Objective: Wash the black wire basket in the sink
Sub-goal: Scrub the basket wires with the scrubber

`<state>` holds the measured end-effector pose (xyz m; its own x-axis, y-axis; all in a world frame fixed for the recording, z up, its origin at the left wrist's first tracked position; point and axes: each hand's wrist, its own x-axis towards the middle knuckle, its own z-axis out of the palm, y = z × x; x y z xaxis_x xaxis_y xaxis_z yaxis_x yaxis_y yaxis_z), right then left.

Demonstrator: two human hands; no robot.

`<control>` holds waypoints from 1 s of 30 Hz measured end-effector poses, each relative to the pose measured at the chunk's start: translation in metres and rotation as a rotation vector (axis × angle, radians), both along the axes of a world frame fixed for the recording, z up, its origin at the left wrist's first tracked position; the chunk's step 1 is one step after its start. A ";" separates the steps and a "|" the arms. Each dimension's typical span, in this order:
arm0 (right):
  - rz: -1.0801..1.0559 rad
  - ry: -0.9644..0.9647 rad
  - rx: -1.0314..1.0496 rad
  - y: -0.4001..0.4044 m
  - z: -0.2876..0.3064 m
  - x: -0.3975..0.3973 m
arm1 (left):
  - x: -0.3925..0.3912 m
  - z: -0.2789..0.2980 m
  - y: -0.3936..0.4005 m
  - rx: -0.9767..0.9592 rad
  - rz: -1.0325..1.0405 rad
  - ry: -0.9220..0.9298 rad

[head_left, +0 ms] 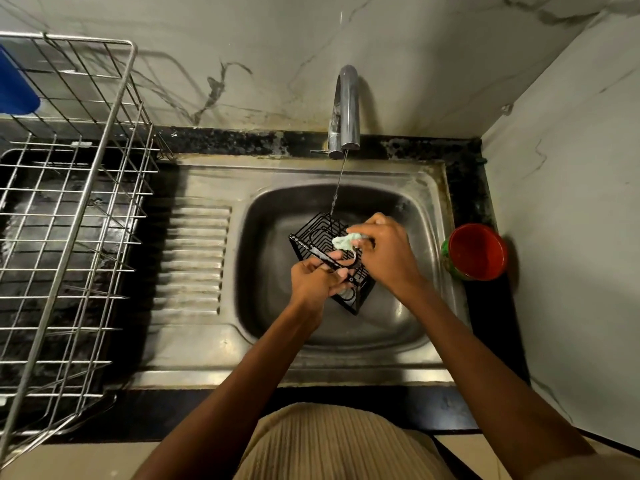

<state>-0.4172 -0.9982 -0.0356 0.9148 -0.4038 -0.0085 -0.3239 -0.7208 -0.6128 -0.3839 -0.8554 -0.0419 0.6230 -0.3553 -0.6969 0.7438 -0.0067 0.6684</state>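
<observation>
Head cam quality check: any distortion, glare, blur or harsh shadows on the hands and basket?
Head view: wide-angle bowing bends the drying rack and counter edges; dim warm light; soft sheen on the sink rim and faucet; the red cup casts a shadow on the wall; left hand, right hand, black wire basket reasonably sharp; water stream thin.

Both my forearms reach up from the bottom of the frame to its centre, my left hand (313, 277) gripping with curled fingers, my right hand (382, 251) pinching just above it.
</observation>
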 end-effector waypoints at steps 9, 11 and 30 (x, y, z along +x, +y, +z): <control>0.325 0.057 0.070 0.034 0.001 0.003 | -0.004 -0.002 0.010 0.106 -0.171 -0.146; 0.189 0.052 0.027 0.026 -0.003 0.016 | -0.009 -0.001 0.011 0.087 -0.218 -0.134; -0.018 -0.027 -0.093 0.026 0.002 0.049 | 0.014 -0.010 -0.004 0.103 -0.294 -0.377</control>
